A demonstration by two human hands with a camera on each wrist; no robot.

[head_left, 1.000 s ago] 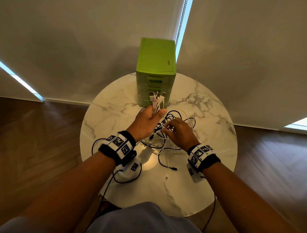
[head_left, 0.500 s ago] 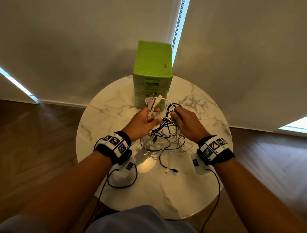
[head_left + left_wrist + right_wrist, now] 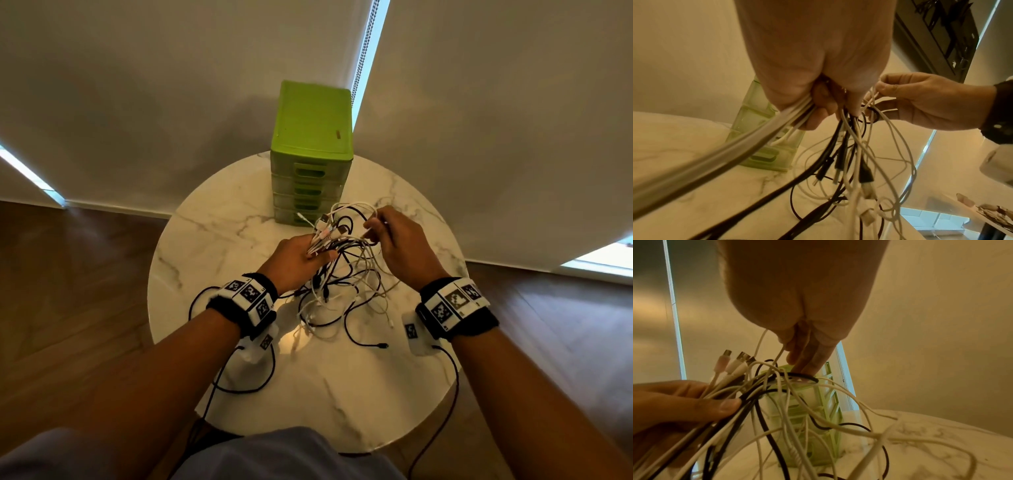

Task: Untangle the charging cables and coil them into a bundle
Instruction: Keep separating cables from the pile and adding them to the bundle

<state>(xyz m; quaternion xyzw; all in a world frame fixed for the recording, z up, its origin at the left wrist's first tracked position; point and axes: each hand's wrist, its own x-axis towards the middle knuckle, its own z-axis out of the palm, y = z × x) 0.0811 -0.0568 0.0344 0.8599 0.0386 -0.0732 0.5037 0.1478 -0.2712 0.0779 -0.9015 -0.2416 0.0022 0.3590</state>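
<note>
A tangle of black and white charging cables (image 3: 346,287) hangs over the round marble table (image 3: 239,240). My left hand (image 3: 301,253) grips a bunch of them near their USB plugs (image 3: 327,228), which stick up past the fingers; the same plugs (image 3: 735,363) show in the right wrist view. My right hand (image 3: 397,243) pinches a thin white cable loop (image 3: 872,97) just right of the bunch. In the left wrist view the cables (image 3: 849,154) trail down from my left hand (image 3: 818,100) to the tabletop. Loose ends lie on the marble (image 3: 382,345).
A green plastic drawer unit (image 3: 311,154) stands at the table's far edge, right behind the hands. Black sensor leads (image 3: 260,383) run from my wristbands over the near table edge. Wood floor surrounds the table; blinds hang behind it.
My right hand has moved up and to the right, drawing a white loop out of the tangle. My left hand has tilted the plug bunch to the right and keeps hold.
</note>
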